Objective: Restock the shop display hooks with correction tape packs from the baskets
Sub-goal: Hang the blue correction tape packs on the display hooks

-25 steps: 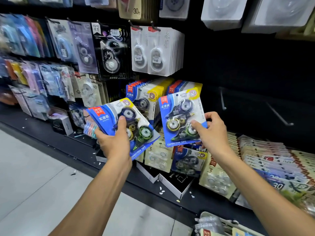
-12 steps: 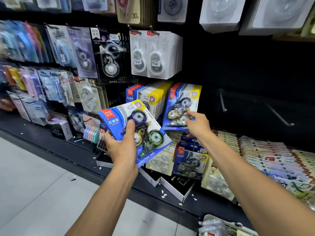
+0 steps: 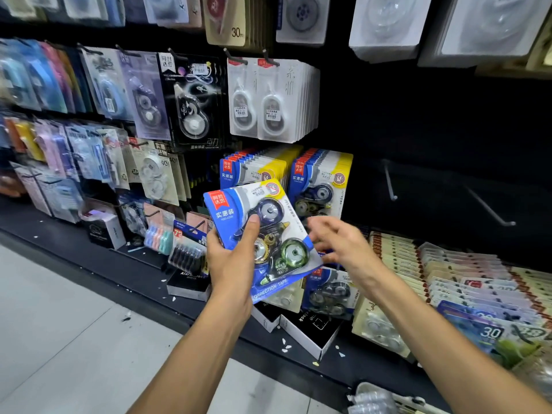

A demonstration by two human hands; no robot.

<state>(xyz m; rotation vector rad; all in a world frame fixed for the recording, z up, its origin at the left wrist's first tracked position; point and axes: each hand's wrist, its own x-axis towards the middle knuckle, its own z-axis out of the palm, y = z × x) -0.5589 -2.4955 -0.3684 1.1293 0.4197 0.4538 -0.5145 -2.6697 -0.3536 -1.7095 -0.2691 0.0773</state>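
My left hand [image 3: 236, 258] grips a blue and yellow correction tape pack [image 3: 268, 234] by its lower left side, thumb on the front. The pack is tilted and held in front of the display. My right hand [image 3: 340, 243], blurred, is just right of that pack with fingers spread and nothing in it. Behind it, a row of the same packs [image 3: 321, 180] hangs on a hook, and a second row [image 3: 254, 168] hangs to its left.
Two bare metal hooks [image 3: 391, 183] [image 3: 493, 210] stick out of the black wall at the right. Flat packs [image 3: 463, 282] lie stacked on the shelf below. Small boxes [image 3: 310, 330] stand at the shelf edge. A basket rim [image 3: 397, 401] shows at bottom right. Grey floor is at the left.
My right hand hung its pack on the right hook, let go and drew back toward the left-hand pack. My left hand carried its pack right and up.
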